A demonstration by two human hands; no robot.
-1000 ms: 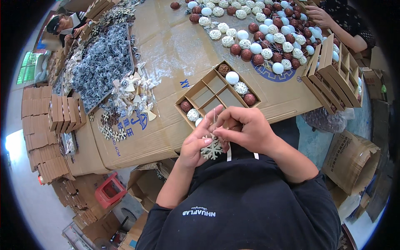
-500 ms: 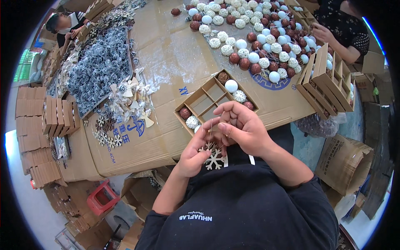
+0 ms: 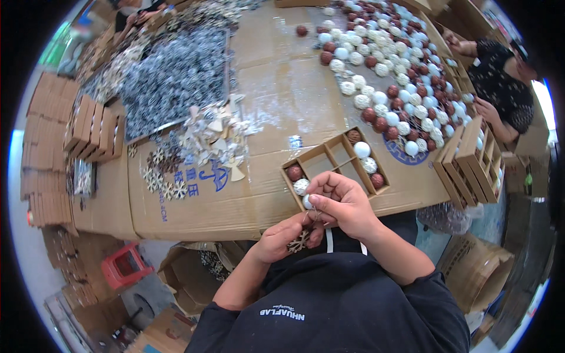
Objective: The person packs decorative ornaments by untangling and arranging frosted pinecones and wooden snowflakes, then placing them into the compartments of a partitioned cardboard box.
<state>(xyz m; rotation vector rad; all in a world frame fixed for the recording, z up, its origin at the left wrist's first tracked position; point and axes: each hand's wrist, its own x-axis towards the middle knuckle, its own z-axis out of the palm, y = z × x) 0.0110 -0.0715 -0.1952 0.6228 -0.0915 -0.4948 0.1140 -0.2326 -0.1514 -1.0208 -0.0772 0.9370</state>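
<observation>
Near my chest, my left hand (image 3: 275,242) is closed on wooden snowflake ornaments (image 3: 299,241), a pale one and a darker one as far as I can make out. Beside it, my right hand (image 3: 347,207) pinches the thin hanging string (image 3: 315,215) of the ornaments, its fingertips close to the left ones. Just beyond both hands lies a divided cardboard box (image 3: 316,165). Glittery dark red, white woven and pale blue balls sit along its left and right sides, and a brown woven ball (image 3: 353,136) is in the far corner. My right hand hides part of the box.
Heaped balls (image 3: 406,88) cover the far right, near filled divided boxes (image 3: 465,165) standing on edge. To the left are a tray of frosted pinecones (image 3: 176,82), wooden cutouts (image 3: 215,132) and stacked boxes (image 3: 50,135). A co-worker (image 3: 500,82) sits right, another (image 3: 135,15) far left.
The view has shifted, so the table's contents appear further right. My hands have come closer together around the string, and the snowflakes have turned, showing less of the pale one.
</observation>
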